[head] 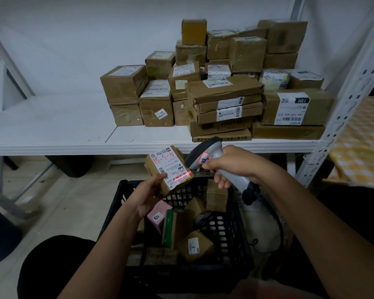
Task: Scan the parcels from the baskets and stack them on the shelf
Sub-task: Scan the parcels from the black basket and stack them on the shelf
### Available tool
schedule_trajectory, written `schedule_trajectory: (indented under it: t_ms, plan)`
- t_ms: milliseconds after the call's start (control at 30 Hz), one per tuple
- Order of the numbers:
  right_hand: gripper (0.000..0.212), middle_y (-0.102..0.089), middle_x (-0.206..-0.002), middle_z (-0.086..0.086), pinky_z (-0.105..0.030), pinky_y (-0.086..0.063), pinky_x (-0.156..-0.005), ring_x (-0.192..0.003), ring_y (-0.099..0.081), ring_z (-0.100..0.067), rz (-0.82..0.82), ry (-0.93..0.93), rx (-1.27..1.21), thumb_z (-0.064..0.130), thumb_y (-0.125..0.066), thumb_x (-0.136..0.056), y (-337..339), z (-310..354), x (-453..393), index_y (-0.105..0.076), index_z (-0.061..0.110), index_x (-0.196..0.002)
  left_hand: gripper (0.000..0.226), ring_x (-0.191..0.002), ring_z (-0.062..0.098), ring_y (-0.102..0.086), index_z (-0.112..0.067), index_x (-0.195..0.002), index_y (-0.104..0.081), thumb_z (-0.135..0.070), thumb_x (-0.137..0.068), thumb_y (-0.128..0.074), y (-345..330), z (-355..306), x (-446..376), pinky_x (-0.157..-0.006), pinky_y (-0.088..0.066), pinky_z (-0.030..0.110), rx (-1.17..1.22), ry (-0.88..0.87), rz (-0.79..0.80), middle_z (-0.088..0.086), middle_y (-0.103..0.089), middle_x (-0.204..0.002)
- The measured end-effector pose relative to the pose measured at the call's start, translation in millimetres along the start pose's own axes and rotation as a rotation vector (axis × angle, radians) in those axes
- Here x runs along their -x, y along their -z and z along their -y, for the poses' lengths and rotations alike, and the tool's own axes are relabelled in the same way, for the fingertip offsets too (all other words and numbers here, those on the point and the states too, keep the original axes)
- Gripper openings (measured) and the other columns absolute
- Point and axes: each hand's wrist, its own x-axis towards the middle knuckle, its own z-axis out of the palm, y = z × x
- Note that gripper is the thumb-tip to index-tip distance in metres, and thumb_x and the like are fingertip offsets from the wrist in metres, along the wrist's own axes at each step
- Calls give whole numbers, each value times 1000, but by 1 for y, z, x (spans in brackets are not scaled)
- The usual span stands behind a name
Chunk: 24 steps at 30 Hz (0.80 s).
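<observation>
My left hand (148, 195) holds a small brown parcel (166, 169) with a white label marked in red, tilted above the black basket (117, 210). My right hand (229, 167) grips a grey handheld scanner (205, 156) just right of the parcel, and its red line falls across the label's barcode. Inside the basket lie several more parcels, among them a pink one (158, 216) and a brown one with green tape (175, 227). The white shelf (52, 126) above carries a pile of brown parcels (225, 87) on its right half.
A white perforated shelf post (341, 113) rises at the right. Beyond it is a yellow checked cloth (358, 143). The scanner's coiled cable (268, 212) hangs beside the basket's right wall. A dark bin (0, 229) stands on the tiled floor at the left.
</observation>
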Motion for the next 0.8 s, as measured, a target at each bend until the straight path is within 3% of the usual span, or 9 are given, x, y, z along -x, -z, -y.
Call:
schedule_trajectory:
  t_ms: [367, 533, 667, 800]
  plan:
    - [26, -65, -58, -10, -22, -50, -44, -46, -63, -18, 8, 20, 9, 21, -63, -95, -1, 4, 1, -58, -2, -105, 23, -112, 26, -63, -11, -114, -61, -18, -93, -63, -1, -1, 4, -89, -52, 34, 10, 4, -2, 14, -70, -118]
    - [29, -65, -63, -14, -25, -52, -48, -48, -63, -20, 2, 35, -32, 21, -62, -96, -4, 3, 0, -58, -5, -109, 35, -119, 29, -61, -10, -126, -60, -26, -94, -61, 3, 1, 6, -96, -49, 38, 11, 47, 54, 13, -73, -118]
    - [23, -65, -64, -15, -26, -53, -50, -51, -65, -23, -47, 94, -96, 22, -62, -96, 0, 6, -3, -60, 3, -109, 47, -107, 26, -65, -7, -129, -61, -32, -90, -63, 11, -6, 16, -78, -56, 34, -30, 82, 27, 15, -72, -119]
    - [14, -66, -65, -14, -27, -54, -51, -52, -66, -22, -169, 261, -171, 22, -63, -96, 10, 19, -5, -64, 9, -96, 54, -105, 26, -65, -8, -127, -64, -39, -84, -61, 24, -30, 29, -74, -61, 36, 15, 44, 73, 19, -67, -128]
